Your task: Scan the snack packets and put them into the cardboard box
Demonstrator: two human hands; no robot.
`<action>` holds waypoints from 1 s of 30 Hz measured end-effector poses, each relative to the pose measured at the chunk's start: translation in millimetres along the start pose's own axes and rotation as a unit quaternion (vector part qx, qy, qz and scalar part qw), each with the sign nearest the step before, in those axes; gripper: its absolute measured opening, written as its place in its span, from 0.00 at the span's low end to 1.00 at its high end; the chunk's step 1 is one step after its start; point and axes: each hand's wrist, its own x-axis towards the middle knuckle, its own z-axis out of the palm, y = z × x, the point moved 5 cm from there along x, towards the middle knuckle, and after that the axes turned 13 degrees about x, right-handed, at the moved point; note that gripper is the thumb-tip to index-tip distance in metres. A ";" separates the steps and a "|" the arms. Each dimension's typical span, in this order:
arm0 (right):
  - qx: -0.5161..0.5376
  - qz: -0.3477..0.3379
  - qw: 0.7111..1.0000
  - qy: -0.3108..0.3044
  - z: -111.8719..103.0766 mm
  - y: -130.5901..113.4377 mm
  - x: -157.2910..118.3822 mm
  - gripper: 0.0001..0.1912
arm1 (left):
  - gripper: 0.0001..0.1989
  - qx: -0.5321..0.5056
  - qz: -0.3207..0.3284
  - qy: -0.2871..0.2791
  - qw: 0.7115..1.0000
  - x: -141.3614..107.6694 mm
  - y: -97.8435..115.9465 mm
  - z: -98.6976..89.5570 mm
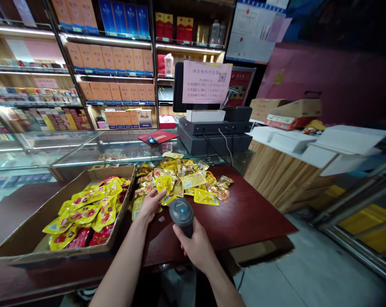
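A dark handheld scanner (181, 213) with a small blue light is gripped in my right hand (195, 243), its head over the near side of a pile of snack packets (193, 179). My left hand (152, 204) pinches a yellow packet (164, 183) at the pile's near left edge. Yellow and gold packets make up the pile on the dark red table (244, 213). To the left, an open cardboard box (122, 213) holds many yellow packets (87, 198) and some red ones (102, 235).
Behind the pile stand a glass counter (80, 149), a red folder (161, 136) and a dark cash drawer (212, 140) below a monitor bearing a pink sign (206, 83). White boxes (291, 140) lie on the wooden counter at right. Stocked shelves line the back.
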 end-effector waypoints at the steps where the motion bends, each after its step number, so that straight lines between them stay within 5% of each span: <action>1: -0.005 -0.001 1.000 -0.011 3.1 1.2 -0.9 0.18 | 0.21 -0.006 -0.004 -0.001 1.000 1.1 -1.1 -0.4; 11: -0.022 -0.036 0.998 -0.048 24.2 2.3 -7.4 0.16 | 0.23 -0.058 -0.011 -0.034 0.998 5.0 -8.6 2.0; 30: 0.004 -0.054 0.997 -0.046 23.6 -10.1 5.3 0.17 | 0.21 -0.070 -0.020 -0.010 0.997 0.0 0.7 4.3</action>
